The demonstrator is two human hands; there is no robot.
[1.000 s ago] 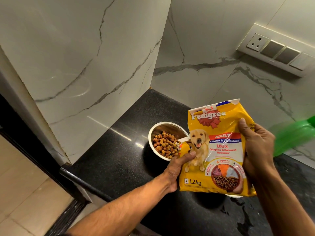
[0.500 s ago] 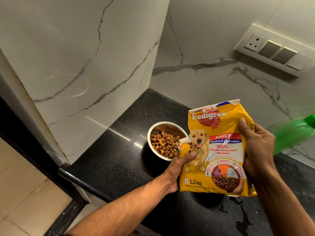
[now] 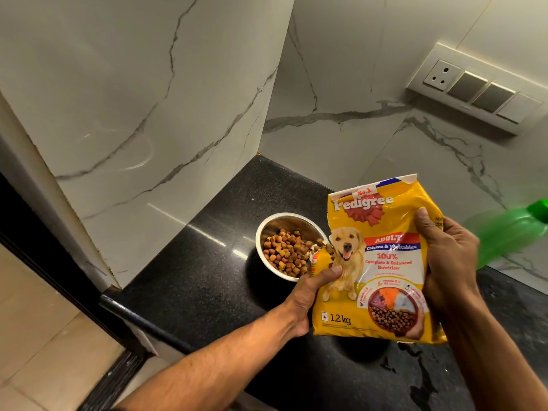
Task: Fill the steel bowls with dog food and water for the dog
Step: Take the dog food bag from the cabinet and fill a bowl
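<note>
A yellow Pedigree dog food bag (image 3: 376,262), marked 1.2 kg, is held upright over the black counter. My left hand (image 3: 311,295) grips its lower left edge near a torn corner. My right hand (image 3: 447,262) holds its right side. Behind the bag's left edge a steel bowl (image 3: 267,229) stands on the counter, holding brown kibble (image 3: 286,252). A few pieces of kibble lie at the torn corner by the bowl's rim. A second bowl is mostly hidden under the bag; only a dark shadow shows below it.
The black granite counter (image 3: 192,280) ends at a rounded front edge on the left, with tiled floor beyond. Marble walls close the corner behind the bowl. A green plastic bottle (image 3: 510,235) lies at the right. A switch panel (image 3: 477,90) is on the wall. Water patches wet the counter lower right.
Both hands and the bag stay almost still. The kibble pile in the bowl looks about the same.
</note>
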